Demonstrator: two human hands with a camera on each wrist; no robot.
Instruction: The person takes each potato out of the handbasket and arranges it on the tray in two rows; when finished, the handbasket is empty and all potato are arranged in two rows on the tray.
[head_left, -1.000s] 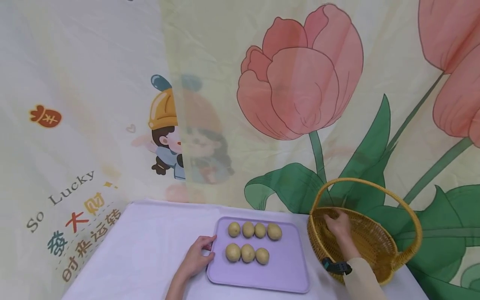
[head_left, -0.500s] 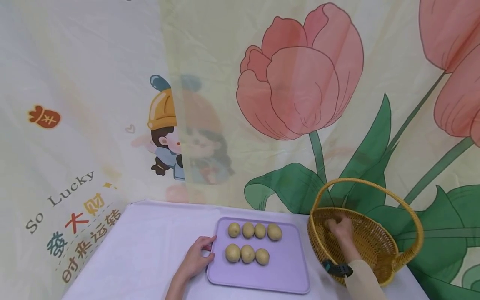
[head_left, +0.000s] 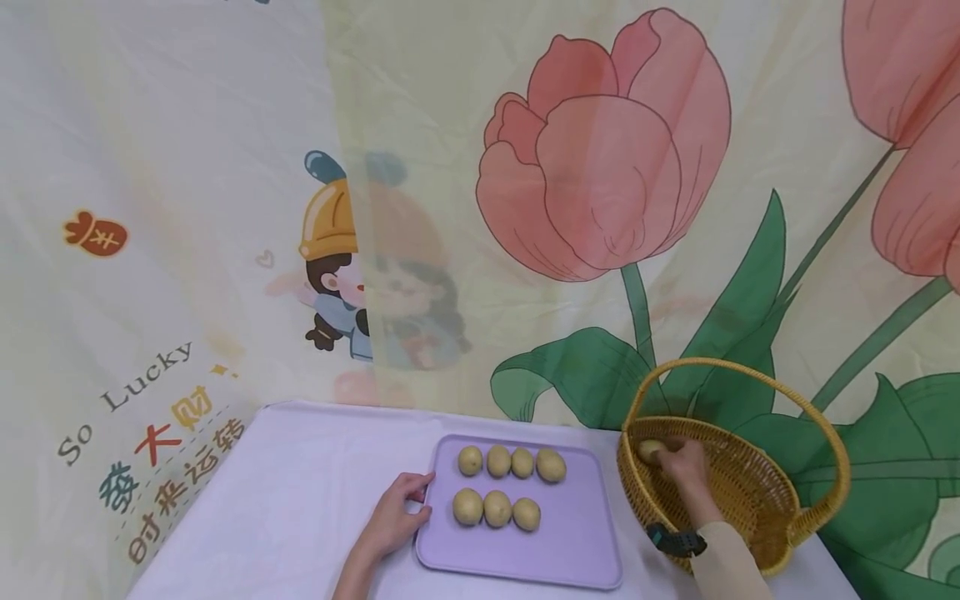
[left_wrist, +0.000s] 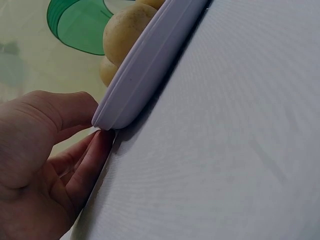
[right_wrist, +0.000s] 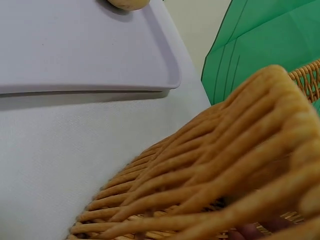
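A lilac tray (head_left: 517,554) lies on the white-covered table, bearing two rows of potatoes (head_left: 497,509). My left hand (head_left: 393,512) holds the tray's left edge, thumb and fingers at its rim in the left wrist view. Inside the wicker basket (head_left: 757,467), right of the tray, my right hand (head_left: 686,467) grips a potato (head_left: 650,451) near the basket's left wall. In the right wrist view the basket's weave (right_wrist: 200,165) hides nearly all of that hand; only a bit of the fingers (right_wrist: 245,232) shows through.
The basket's tall arched handle (head_left: 738,367) rises above my right hand. Behind the table (head_left: 315,483) hangs a cloth backdrop (head_left: 420,100) printed with tulips and cartoon figures. Bare tablecloth lies left of the tray.
My right hand has shifted slightly within the basket, and a potato now shows at its fingertips. My left hand stays at the tray's edge; the potatoes on the tray have not moved.
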